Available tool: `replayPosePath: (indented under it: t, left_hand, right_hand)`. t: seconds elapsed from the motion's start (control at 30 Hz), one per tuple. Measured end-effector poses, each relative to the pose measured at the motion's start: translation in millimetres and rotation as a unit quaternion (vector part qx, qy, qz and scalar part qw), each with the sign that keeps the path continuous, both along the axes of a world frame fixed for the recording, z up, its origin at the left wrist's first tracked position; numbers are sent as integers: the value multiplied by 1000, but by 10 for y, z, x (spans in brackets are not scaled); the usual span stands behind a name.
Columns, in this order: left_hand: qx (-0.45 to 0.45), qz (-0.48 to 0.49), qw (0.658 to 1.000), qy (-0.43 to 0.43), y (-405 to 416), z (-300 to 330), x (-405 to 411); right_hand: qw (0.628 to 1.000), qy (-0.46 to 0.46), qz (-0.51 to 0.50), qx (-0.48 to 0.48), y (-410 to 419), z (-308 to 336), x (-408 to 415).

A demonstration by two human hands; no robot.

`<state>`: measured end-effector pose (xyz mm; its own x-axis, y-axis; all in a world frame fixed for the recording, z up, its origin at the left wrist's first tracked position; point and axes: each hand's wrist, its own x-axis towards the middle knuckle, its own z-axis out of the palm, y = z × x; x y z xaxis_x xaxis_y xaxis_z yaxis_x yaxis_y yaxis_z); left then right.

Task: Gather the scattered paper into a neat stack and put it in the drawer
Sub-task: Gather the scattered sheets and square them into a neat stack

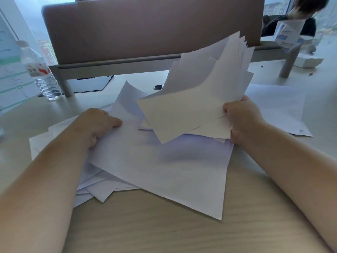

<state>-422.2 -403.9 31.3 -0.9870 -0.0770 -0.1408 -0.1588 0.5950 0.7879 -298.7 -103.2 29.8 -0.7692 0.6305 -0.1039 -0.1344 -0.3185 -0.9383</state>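
1. Your right hand grips a bunch of paper, and the sheets hide your fingertips.
2. Your left hand rests on the messy pile. Its fingers curl down, so you cannot see their tips.
3. The pile hides the sheets at its bottom. You cannot count them.
4. The picture's edges cut off both your arms.
5. The words on the water bottle are too blurry to read.
6. The printed sheet at the left runs off the edge, and its words are too small.
7. The person at the top right is blurred and cut off.
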Motion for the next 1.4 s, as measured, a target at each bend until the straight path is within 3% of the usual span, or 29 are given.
replayPosePath:
  t: [0.2,0.3,0.4,0.5,0.63,0.8,1.03,1.17,1.3,1.4]
  left_hand:
    - [93,35,995,-16,-9,81,6]
    - [96,55,994,3,-50,94,-25]
    - [-28,70,992,96,-104,64,-61]
    - [-153,52,966,203,-152,22,-59]
    - [-31,32,992,122,-119,14,-58]
    - [-181,-14,973,139,-113,-2,-32]
    - [-198,15,965,172,-138,55,-42]
    - [-194,80,943,259,-111,110,-5]
    - [-156,143,891,401,-80,131,35]
    - [-83,68,847,521,-54,134,53]
  right_hand:
    - [1000,-4,2,-3,13,15,-1]
    - [1000,-5,2,-6,11,9,-10]
    - [1000,-9,6,-6,6,6,-4]
    - [1000,-9,6,-5,13,5,-4]
    - [1000,-10,7,8,30,-13,-15]
    - [1000,-4,12,11,65,-43,-48]
    - [999,-7,21,45,85,-80,-63]
    - [993,-21,44,106,91,-99,-81]
    - [986,-38,56,153,82,-114,-98]
    - [983,-49,63,165,57,-103,-96]
